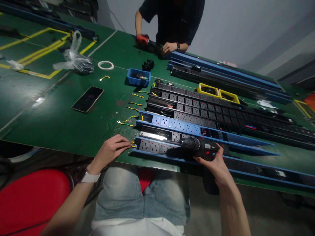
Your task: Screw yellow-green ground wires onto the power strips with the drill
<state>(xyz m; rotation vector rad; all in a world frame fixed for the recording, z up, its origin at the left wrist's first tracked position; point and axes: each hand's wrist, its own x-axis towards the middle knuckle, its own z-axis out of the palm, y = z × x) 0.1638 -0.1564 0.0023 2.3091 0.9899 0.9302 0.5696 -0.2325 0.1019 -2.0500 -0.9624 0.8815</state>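
My left hand (112, 150) pinches a small yellow-green wire end (133, 146) at the left end of the nearest blue power strip (157, 148), near the table's front edge. My right hand (214, 164) grips a black cordless screwdriver (197, 145) lying across that strip, its tip pointing left. More blue and black power strips (187, 108) lie side by side behind it. Loose yellow-green ground wires (126, 122) lie on the green table (61, 124) left of the strips.
A phone (87, 99), a tape roll (105, 65), a plastic bag (76, 59) and a small blue bin (137, 77) sit further back. Yellow bins (218, 92) stand among the strips. Another person (172, 23) works at the far edge. A red stool (31, 196) is at my left.
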